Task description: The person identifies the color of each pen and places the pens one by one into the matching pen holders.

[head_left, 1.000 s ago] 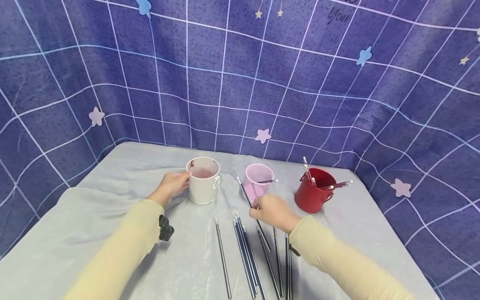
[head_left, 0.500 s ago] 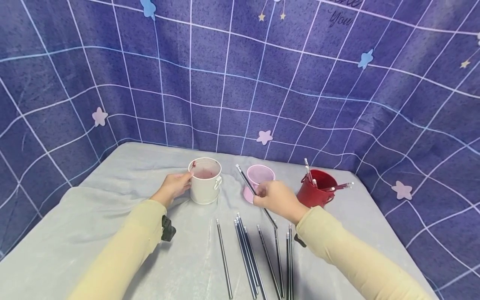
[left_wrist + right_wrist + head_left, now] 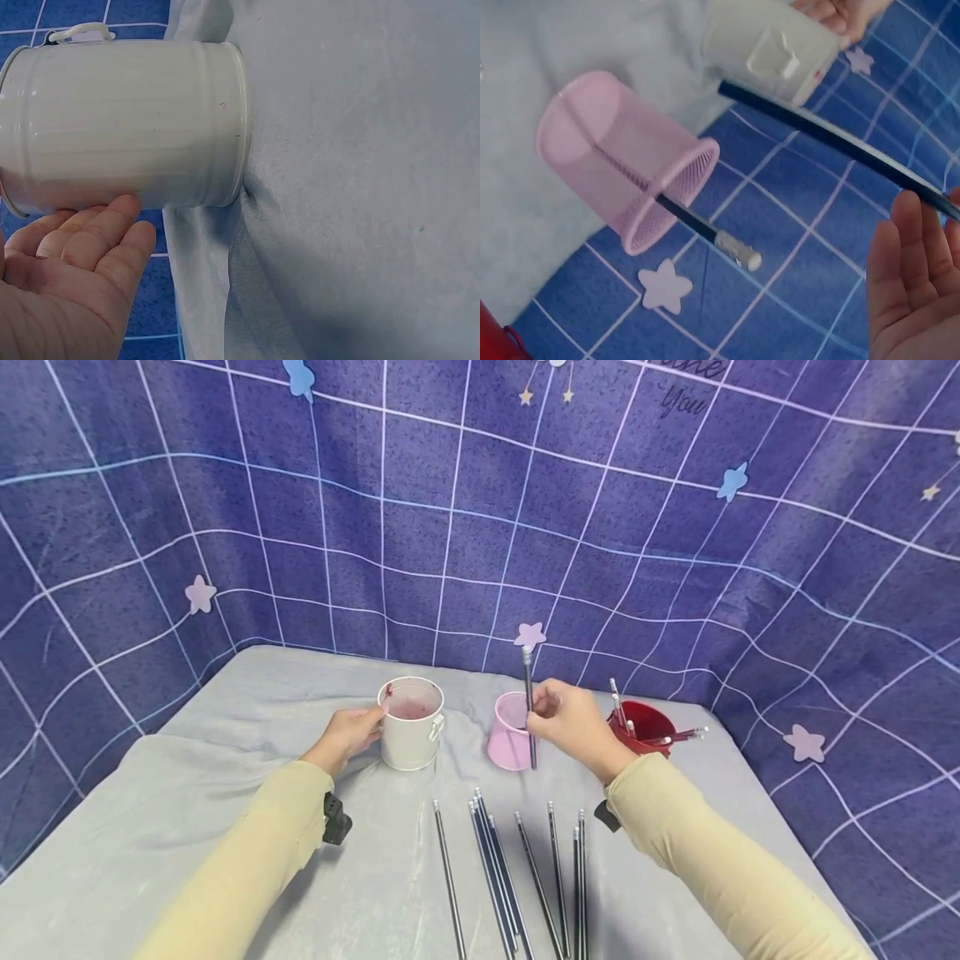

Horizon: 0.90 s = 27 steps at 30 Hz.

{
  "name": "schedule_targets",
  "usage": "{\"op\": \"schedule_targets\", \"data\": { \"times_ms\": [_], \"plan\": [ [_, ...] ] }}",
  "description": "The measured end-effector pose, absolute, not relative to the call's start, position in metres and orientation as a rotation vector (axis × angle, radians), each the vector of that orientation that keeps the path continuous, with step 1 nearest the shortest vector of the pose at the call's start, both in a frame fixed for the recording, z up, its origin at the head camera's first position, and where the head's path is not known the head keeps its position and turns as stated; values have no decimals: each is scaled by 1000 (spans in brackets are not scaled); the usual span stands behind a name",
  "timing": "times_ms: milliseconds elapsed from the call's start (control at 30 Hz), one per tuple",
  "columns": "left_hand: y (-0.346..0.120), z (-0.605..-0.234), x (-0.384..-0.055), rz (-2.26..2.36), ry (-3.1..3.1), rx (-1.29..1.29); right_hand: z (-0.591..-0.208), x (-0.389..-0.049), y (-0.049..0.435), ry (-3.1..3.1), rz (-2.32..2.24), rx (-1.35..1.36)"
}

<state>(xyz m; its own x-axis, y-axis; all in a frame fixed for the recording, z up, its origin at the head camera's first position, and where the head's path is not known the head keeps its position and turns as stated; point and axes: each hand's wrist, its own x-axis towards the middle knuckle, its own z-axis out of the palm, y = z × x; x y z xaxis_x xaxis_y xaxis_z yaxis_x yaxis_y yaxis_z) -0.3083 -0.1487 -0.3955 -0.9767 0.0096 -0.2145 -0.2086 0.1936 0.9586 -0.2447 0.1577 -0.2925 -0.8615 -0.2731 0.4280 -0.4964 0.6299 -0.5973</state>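
Your right hand (image 3: 573, 720) has lifted the pencil (image 3: 529, 710) from flat to upright, fingers pinching it, tip beside the pink mesh cup (image 3: 511, 733). Your left hand (image 3: 347, 735) still steadies the white bucket (image 3: 409, 722), fingers relaxed against it.

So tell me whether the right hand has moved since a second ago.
Yes. The right hand rose from the pencils on the table to the pink cup, holding one pencil upright.

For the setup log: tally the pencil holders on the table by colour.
White metal pail: 1
Pink mesh cup: 1
Red metal pail: 1
Total: 3
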Motion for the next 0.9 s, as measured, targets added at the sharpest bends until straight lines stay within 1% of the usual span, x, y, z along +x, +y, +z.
{"op": "schedule_targets", "data": {
  "times_ms": [300,733,900],
  "plan": [
    [-148,-395,-309,1897,2284,-180,-298,-261,171,-2396,1172,363],
    [-151,-395,-311,1870,2318,-148,-312,-275,178,-2479,972,266],
    [-152,-394,-311,1865,2327,-137,-321,-281,180,-2467,979,266]
  ]
}}
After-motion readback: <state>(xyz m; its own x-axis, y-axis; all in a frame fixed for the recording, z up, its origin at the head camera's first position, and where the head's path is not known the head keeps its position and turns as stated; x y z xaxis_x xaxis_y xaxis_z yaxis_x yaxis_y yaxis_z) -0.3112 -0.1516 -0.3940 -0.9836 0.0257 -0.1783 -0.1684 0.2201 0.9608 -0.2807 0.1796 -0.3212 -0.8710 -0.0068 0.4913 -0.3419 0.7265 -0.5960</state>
